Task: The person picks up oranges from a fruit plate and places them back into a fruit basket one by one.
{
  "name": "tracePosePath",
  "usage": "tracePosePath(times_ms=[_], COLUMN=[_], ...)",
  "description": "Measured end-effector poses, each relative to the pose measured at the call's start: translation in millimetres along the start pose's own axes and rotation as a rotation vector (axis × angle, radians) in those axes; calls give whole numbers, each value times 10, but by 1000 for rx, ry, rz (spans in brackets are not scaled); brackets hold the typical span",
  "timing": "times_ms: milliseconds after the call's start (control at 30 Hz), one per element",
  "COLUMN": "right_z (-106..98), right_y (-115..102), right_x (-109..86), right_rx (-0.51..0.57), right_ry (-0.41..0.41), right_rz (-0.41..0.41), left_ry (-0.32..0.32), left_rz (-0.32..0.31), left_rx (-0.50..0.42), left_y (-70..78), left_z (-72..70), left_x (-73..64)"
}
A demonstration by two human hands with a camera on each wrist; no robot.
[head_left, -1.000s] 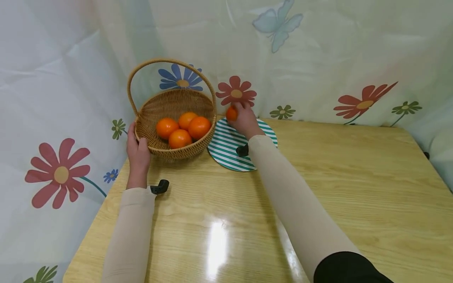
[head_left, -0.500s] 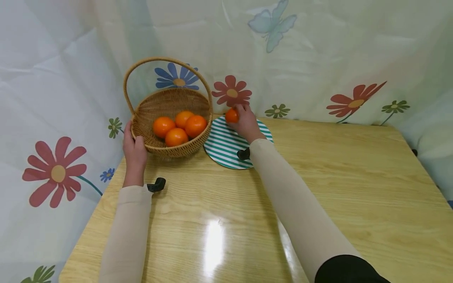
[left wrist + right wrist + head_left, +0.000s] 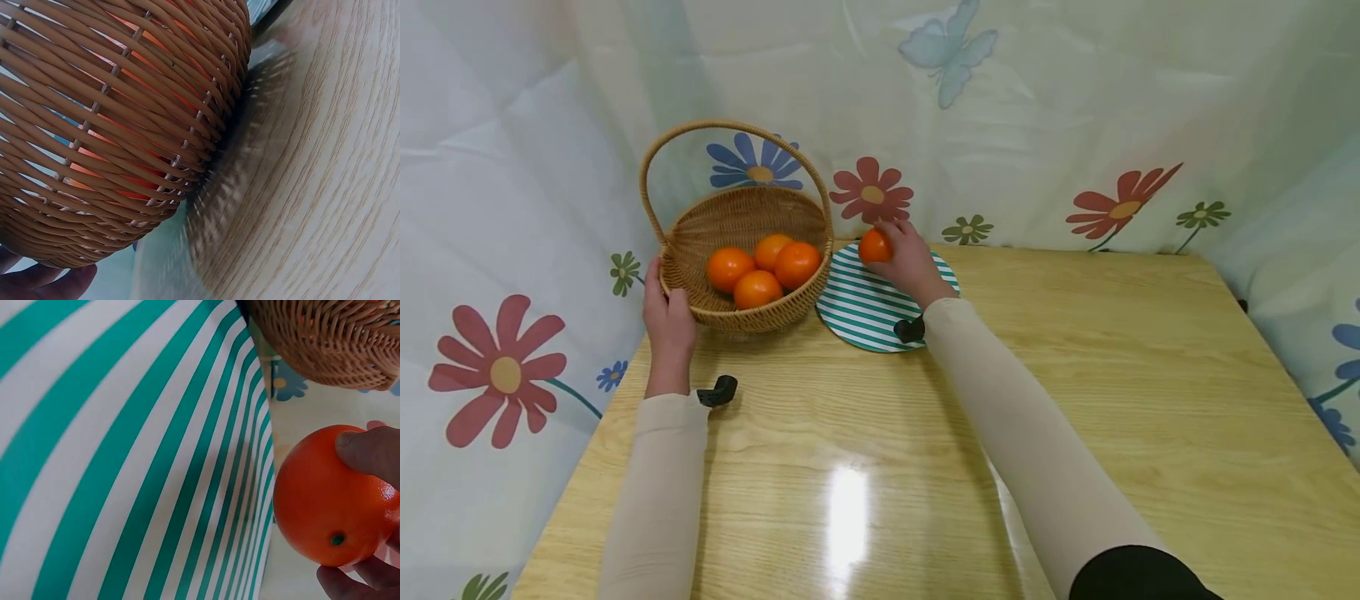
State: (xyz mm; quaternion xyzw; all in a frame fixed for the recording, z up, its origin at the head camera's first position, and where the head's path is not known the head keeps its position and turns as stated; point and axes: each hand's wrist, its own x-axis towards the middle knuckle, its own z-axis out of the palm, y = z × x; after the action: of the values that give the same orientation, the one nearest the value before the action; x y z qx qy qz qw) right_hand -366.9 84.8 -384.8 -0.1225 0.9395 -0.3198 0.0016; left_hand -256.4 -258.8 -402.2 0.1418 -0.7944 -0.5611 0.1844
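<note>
My left hand (image 3: 670,329) grips the left rim of a wicker basket (image 3: 741,317) with a tall arched handle; its fingers (image 3: 69,284) show below the weave in the left wrist view. The basket's opening leans toward me, and several oranges (image 3: 757,289) lie together inside. To the right, my right hand (image 3: 910,260) holds a single orange (image 3: 325,500) between thumb and fingers, its green stem spot visible in the right wrist view. That fruit is at the back part of a round green-and-white striped placemat (image 3: 865,312); whether it touches the mat, I cannot tell.
A glossy wooden table (image 3: 775,467) lies under everything and extends far to the right. Behind and at the left hangs a flower-printed curtain (image 3: 1030,108). The placemat lies beside the basket's right side, near the table's back edge.
The whole scene has shifted left as the head turned slightly right. The right hand and its orange have come down a little toward the placemat. The left hand's grip on the basket looks the same.
</note>
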Motion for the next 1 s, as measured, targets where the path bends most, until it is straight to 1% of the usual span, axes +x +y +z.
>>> tracePosePath(times_ms=[200, 500, 733, 1000], right_z=[-31, -99, -153, -194], right_y=[-30, -42, -125, -179], right_x=[-91, -230, -332, -404], right_rx=[-13, 53, 84, 131], right_ry=[21, 52, 81, 104], right_rz=[-54, -34, -76, -93], left_ry=[5, 1, -4, -9], left_rz=[4, -13, -13, -31], left_rx=[-5, 1, 2, 4], left_y=[23, 33, 34, 37], left_z=[-2, 12, 1, -8], left_x=[0, -7, -22, -20])
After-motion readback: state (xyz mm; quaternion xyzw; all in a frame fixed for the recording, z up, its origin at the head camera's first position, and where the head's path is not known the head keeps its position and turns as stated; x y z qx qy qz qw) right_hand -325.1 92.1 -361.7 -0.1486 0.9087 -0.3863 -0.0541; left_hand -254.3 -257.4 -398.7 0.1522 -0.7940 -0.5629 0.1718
